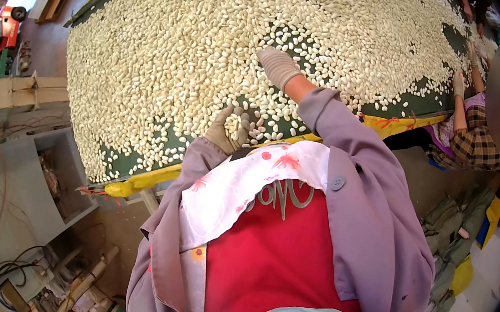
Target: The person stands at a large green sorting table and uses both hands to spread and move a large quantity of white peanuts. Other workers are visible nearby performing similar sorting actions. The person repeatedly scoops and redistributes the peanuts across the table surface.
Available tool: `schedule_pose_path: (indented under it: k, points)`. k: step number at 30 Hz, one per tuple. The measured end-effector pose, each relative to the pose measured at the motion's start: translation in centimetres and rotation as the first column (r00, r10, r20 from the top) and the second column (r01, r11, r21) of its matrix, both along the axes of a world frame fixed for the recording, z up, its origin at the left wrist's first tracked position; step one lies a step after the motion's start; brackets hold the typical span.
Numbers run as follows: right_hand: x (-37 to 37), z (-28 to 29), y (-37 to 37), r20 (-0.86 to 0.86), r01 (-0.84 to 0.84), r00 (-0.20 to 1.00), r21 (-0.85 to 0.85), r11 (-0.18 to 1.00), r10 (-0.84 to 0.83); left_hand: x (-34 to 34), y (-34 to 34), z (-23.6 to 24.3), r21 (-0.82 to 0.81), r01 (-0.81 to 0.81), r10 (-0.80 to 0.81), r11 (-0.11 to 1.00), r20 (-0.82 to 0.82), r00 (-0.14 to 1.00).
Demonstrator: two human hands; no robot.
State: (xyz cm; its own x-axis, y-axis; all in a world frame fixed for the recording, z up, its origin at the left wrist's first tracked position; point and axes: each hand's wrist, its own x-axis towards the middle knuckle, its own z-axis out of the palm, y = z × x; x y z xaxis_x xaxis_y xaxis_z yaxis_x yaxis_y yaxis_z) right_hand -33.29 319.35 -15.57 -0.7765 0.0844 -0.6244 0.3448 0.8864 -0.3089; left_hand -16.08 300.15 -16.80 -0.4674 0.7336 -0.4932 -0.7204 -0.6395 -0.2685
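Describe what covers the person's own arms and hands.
Loose, dusty-mauve sleeves cover both arms. The left hand wears a beige fabric glove; the right hand wears a pale glove with ribbed, striped bands, leaving a bare gap below the sleeve.

One desk (424, 105) bears pale beans (171, 38) too numerous to count; one left hand (226, 133) and one right hand (279, 68) over it; one red machine (9, 26) left of the desk.
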Motion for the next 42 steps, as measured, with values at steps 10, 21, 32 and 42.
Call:
schedule_pose_path:
  k: [10, 21, 32, 42]
  points:
    - [9.2, 3.0, 3.5, -0.364, -0.459, 0.884, -0.553, 0.695, 0.293, -0.5, 3.4, -2.2, -0.327, -0.077, 0.06, 0.942, -0.062, 0.996]
    - [8.9, -1.1, 22.5, -0.497, -0.079, 0.864, -0.286, 0.955, -0.078, -1.0, 6.3, -1.3, 0.038, -0.066, 0.066, 0.997, -0.005, 0.998]
    - [5.9, -4.3, 27.1, -0.523, -0.119, 0.852, -0.159, 0.98, 0.019, -1.3, 9.5, -0.9, 0.023, -0.056, 0.055, 0.998, 0.034, 0.998]
    - [3.8, -4.9, 22.5, -0.294, -0.216, 0.922, 0.155, 0.964, 0.253, -1.3, 12.8, -0.4, -0.053, 0.006, -0.006, 0.999, -0.009, 1.0]
